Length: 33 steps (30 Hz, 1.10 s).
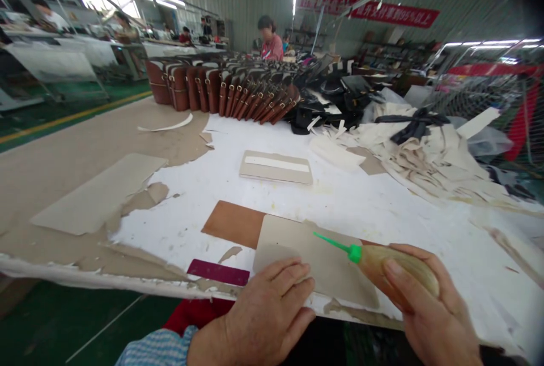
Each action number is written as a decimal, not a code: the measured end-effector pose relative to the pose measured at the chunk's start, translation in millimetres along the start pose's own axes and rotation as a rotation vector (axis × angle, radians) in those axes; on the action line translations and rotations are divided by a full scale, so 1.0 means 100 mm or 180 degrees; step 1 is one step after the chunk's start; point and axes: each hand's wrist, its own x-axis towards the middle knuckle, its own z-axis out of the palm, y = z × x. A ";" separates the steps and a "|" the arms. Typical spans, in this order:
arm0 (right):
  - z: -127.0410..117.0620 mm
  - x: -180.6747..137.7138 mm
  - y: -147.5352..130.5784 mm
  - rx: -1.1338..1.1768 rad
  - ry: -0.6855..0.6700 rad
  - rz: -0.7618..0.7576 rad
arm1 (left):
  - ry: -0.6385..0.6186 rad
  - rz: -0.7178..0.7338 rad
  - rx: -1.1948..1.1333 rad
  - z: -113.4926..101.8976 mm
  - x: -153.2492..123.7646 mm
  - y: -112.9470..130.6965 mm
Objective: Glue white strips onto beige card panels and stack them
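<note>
My right hand [437, 298] is wrapped round a glue bottle [399, 275] with a yellowish body and a long green nozzle. The bottle lies tilted, its nozzle pointing left above a beige panel [314, 247]. My left hand [272, 303] rests with extended fingers on the near left part of that panel. A brown leather piece [236, 223] shows from beneath the panel's left side, and a sliver of brown appears at its far right edge. Left of my left hand lies a narrow maroon strip [218, 272].
Beyond the panel sits a beige stack [276, 176] topped by a white strip. Brown buckled bags [229, 91] stand in a row at the back. Pale scraps [429, 156] and black pieces [340, 94] pile up at right. A loose beige sheet [102, 193] lies left. A person [272, 43] is behind the bags.
</note>
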 end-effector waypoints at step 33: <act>0.57 0.17 -0.61 -0.0449 -0.0682 -0.0581 | 0.0176 -0.0906 0.0240 -0.13 -0.23 -0.31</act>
